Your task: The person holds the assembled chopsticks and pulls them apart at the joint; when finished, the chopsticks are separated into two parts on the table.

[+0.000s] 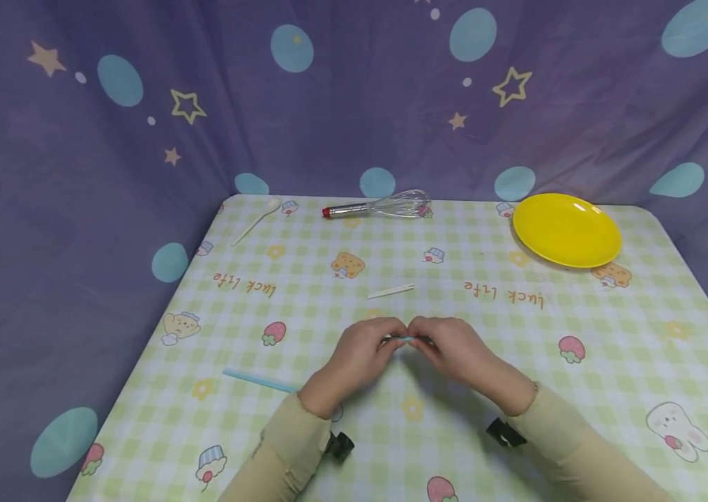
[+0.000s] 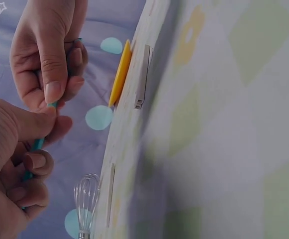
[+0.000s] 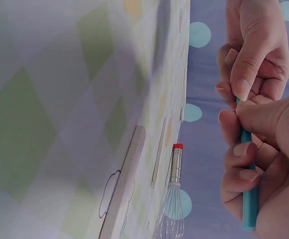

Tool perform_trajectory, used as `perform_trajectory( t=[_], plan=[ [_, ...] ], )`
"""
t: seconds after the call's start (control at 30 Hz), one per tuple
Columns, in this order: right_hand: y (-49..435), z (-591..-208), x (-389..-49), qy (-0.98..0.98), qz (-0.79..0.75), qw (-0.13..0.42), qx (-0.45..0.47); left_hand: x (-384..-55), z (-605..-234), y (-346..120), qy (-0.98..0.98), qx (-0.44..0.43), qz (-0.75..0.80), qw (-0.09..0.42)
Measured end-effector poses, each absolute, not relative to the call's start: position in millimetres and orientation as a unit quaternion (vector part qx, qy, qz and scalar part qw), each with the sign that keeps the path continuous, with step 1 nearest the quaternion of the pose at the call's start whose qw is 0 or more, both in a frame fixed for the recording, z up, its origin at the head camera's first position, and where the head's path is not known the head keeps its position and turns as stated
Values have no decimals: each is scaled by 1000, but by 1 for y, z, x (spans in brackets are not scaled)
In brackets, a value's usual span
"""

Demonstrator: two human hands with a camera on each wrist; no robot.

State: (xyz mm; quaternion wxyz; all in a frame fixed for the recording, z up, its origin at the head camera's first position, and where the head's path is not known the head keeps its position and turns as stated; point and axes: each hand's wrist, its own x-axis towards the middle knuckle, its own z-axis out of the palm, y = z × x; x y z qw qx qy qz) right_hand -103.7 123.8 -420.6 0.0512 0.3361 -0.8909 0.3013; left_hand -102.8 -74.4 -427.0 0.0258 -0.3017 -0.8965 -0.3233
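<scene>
Both hands meet above the middle of the table. My left hand (image 1: 358, 354) pinches one end of a thin teal stick (image 3: 249, 211), which looks like a straw. My right hand (image 1: 462, 352) grips the rest of it, its fingers curled round the length. In the right wrist view the lower end sticks out below the palm. The two hands' thumbs and fingertips nearly touch. A light blue straw-like stick (image 1: 258, 380) lies on the table beside the left wrist, partly covered by the sleeve. Short pale sticks (image 1: 390, 291) lie just beyond the hands.
A whisk (image 1: 379, 206) with a red-tipped handle lies at the back. A white spoon (image 1: 256, 221) is at the back left, and a yellow plate (image 1: 567, 231) at the back right. Another pale stick (image 2: 142, 77) shows in the left wrist view. A checked cloth (image 1: 504, 446) covers the table.
</scene>
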Motion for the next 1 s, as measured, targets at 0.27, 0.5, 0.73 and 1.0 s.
perform_trajectory(
  t=[0.27,0.5,0.73,1.0],
  plan=[
    [127,-417,-106,-885,312,34,344,-103,-427,-77,-872,-309,-379,20],
    [130,-417,-107,-892,308,29,331,-106,-431,-83,-869,-294,-397,8],
    [131,-415,-108,-904,290,12,313,-113,-428,-89,-886,-252,-389,15],
    [137,-416,-111,-930,246,-25,271,-123,-426,-100,-906,-211,-367,4]
  ],
)
